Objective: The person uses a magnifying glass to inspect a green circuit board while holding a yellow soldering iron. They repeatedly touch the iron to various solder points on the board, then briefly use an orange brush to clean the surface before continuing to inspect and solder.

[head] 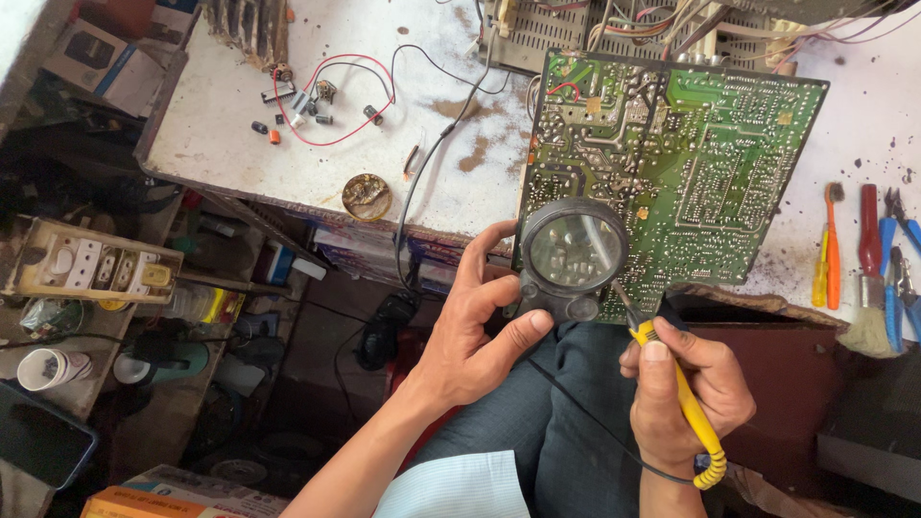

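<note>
White workbench [230, 115], paint worn and stained brown in patches; its far edge is cut off by the frame. On it, overhanging the near edge toward the person's lap, lies a large green printed circuit board [691, 163], solder side up, dense with silver joints and fine traces. Its upper left corner shows a short red wire loop. Behind it a second chassis with bundled coloured wires [652, 24] is only partly in view.

Left hand [475, 331]: palm half open, thumb and fingers pinching the dark base of a round black-rimmed magnifier [574, 251], held just over the board's lower left corner. The joints seen through the lens are blurred; no detail readable.

Right hand [686, 384]: fist closed around a yellow-handled soldering iron [676, 393], thumb pressed along the top, tip angled up toward the board edge just below the lens. Whether the tip touches the board cannot be told. A thin black cord runs from the handle's ribbed end across the grey trousers.

Right of the board: orange and yellow screwdrivers [827, 249], a brush [868, 288], blue-handled pliers cut off at the frame edge. Left on the bench: a round brass-coloured tin [366, 197], and loose small components with red and black leads [307, 101], too small to identify.
</note>
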